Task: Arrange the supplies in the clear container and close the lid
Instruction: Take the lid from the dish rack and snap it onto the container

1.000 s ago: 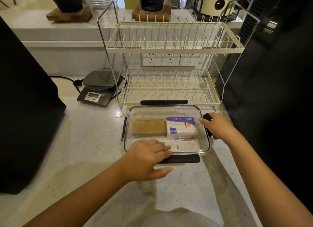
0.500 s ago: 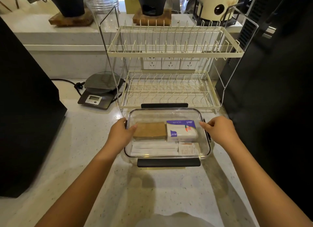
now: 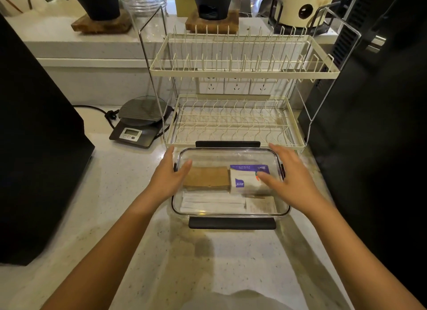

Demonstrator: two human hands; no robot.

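I see the clear rectangular plastic container (image 3: pixel 231 213) sitting on the pale speckled stone counter (image 3: pixel 129 217), just in front of the cream two-tier wire dish rack (image 3: pixel 233 122). Its transparent lid (image 3: pixel 228 157) lies on top, with black latch bars along the near edge (image 3: pixel 232 223) and the far edge (image 3: pixel 227 144); I cannot tell whether those latches are snapped down. Through the lid I make out a flat brown cardboard-coloured pad (image 3: pixel 208 176) at the left, a white and purple tissue packet (image 3: pixel 245 178) just beside it on the right, long white paper-wrapped sticks (image 3: pixel 212 203) along the near side, and a small pale sachet (image 3: pixel 260 204) next to them. My left hand (image 3: pixel 168 175) is spread, fingers loose, at the left end of the container with the thumb over the lid, grasping nothing. My right hand (image 3: pixel 288 178) is likewise spread flat over the right end, thumb above the tissue packet; whether the palm touches the lid I cannot tell. A dark digital kitchen scale (image 3: pixel 136 127) stands on the counter to the left of the rack, well apart from the container.
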